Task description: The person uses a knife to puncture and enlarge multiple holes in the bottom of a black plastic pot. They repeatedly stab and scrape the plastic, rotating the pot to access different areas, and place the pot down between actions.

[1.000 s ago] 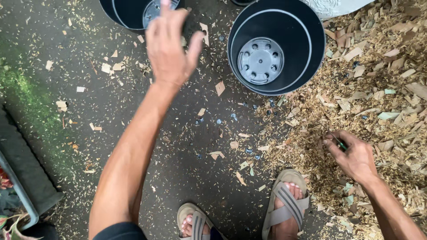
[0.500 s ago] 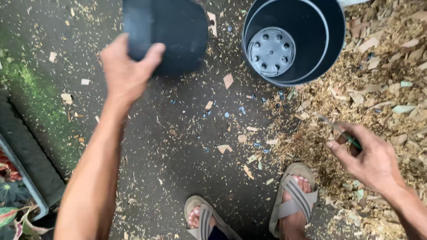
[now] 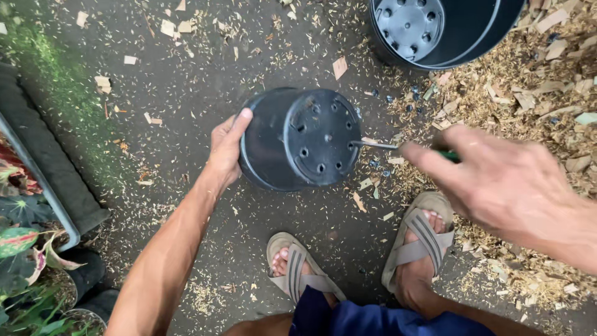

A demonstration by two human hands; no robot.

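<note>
Our left hand (image 3: 225, 146) grips the side of a black plastic pot (image 3: 298, 138), holding it tipped over above the ground so its holed bottom faces us. Our right hand (image 3: 497, 180) is closed around a green-handled tool (image 3: 398, 148), whose thin metal tip touches the bottom's right edge. A second, larger black pot (image 3: 444, 31) stands upright beyond it, beside a heap of wood chips (image 3: 547, 93). Our sandalled feet (image 3: 416, 242) stand below on the dark ground (image 3: 186, 93).

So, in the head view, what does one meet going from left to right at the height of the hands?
Potted leaves → left hand → black pot held sideways → metal tool shaft → right hand → wood chip pile.
</note>
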